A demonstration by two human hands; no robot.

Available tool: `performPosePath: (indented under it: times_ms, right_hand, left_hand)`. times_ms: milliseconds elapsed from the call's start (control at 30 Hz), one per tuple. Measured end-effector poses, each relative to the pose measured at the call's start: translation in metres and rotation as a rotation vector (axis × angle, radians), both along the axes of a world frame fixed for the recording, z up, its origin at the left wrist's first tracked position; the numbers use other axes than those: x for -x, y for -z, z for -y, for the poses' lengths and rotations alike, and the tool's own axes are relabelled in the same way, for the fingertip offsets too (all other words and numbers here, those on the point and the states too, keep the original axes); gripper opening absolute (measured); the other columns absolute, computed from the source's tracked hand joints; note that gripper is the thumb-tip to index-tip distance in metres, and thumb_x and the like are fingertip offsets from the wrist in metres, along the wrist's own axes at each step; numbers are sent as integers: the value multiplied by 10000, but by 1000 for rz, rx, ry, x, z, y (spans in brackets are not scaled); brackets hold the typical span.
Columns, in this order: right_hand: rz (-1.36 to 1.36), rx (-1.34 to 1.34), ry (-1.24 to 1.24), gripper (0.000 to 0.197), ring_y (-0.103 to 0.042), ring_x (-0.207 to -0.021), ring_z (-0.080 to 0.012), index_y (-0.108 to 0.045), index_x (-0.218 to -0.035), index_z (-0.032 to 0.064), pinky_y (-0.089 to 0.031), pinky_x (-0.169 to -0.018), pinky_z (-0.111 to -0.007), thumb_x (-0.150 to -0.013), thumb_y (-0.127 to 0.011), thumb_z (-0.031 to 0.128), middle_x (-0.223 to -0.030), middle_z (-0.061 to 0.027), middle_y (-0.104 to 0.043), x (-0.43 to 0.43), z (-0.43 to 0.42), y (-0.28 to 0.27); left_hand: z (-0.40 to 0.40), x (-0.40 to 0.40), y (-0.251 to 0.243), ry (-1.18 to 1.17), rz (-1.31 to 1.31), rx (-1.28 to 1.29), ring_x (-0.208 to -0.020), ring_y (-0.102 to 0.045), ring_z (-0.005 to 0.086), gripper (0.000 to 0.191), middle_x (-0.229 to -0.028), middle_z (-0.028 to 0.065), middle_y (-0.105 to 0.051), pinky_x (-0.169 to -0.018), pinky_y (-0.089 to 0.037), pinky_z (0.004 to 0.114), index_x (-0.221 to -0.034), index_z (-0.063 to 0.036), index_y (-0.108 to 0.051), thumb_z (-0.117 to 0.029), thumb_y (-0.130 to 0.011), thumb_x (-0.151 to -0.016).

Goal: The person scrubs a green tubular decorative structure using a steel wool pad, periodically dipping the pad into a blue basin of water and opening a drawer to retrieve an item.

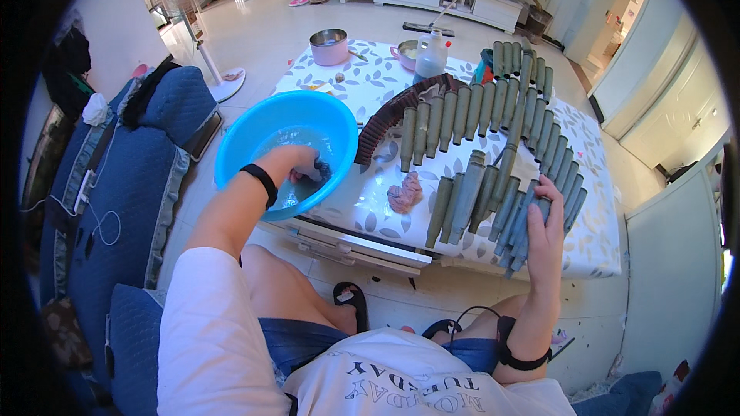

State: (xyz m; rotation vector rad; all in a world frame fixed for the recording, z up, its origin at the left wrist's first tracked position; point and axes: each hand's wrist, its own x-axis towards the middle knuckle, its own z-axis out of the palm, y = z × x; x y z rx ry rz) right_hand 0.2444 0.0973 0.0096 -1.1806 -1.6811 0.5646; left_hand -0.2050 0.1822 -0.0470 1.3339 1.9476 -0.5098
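My left hand (300,164) is down in a light-blue plastic basin (231,138) of water. It grips a dark, wet cloth-like bundle (325,171); the fingers are partly hidden. At the right of the low table, my right hand (546,205) has its thumb and fingers around the near end of a row of grey-green bottlenecked metal cartridge cases (520,225). More such cartridge cases (448,118) lie side by side in curved rows. A dark reddish-brown ammunition belt (384,121) curves between basin and cases. Between the basin and the near cases lies a crumpled pink rag (404,192).
A leaf-patterned cover (376,222) spreads over the table, with a drawer (358,248) at its front. Farther back are a pink pot (329,49), a second pan (406,53) and a plastic jug (430,55). A blue sofa (127,185) and standing fan (199,40) are at left.
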Motion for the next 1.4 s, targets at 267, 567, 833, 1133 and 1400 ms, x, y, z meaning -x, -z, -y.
performPosePath:
  times_ms: [267, 567, 833, 1133, 1400]
  right_hand:
    - [15, -5, -7, 262, -416, -1272, -285, -478, -1146, 32, -275, -1073, -346, -891, -498, 90, -1346, -181, -449, 1, -2, 1]
    - [7, -9, -15, 261, -404, -1276, -290, -480, -1140, 29, -265, -1078, -345, -889, -503, 95, -1344, -186, -442, 2, -2, 0]
    - [-7, -33, -20, 260, -413, -1263, -302, -486, -1133, 30, -271, -1075, -357, -890, -510, 122, -1323, -198, -446, 2, -4, 4]
    - [-2, -79, -18, 235, -420, -1256, -323, -489, -1104, 30, -282, -1069, -368, -890, -513, 123, -1299, -209, -454, 4, -5, 6]
    - [4, -89, 15, 250, -447, -1237, -316, -495, -1109, 27, -312, -1052, -355, -892, -539, 142, -1259, -191, -484, 2, -7, 10]
  left_hand:
    - [-2, 5, 23, 213, -255, -162, -1111, -585, 327, 468, -1200, 153, -624, -960, -444, 414, -1159, -71, -657, -418, -615, -848]
    - [0, -1, 22, 132, -84, -80, -933, -648, 333, 451, -1057, 155, -675, -841, -510, 404, -1073, -7, -669, -377, -675, -816]
    - [12, -5, 11, 84, -157, -165, -857, -673, 323, 382, -1056, 161, -674, -754, -546, 404, -1099, -21, -660, -208, -725, -772]
    - [4, 46, 8, -2, 41, -270, -846, -684, 279, 514, -1018, 176, -666, -723, -561, 366, -1220, -22, -551, -129, -698, -739]
    - [19, 44, -2, -523, 457, -738, -635, -537, 183, 354, -819, 78, -549, -472, -403, 356, -1141, -52, -544, -164, -631, -816]
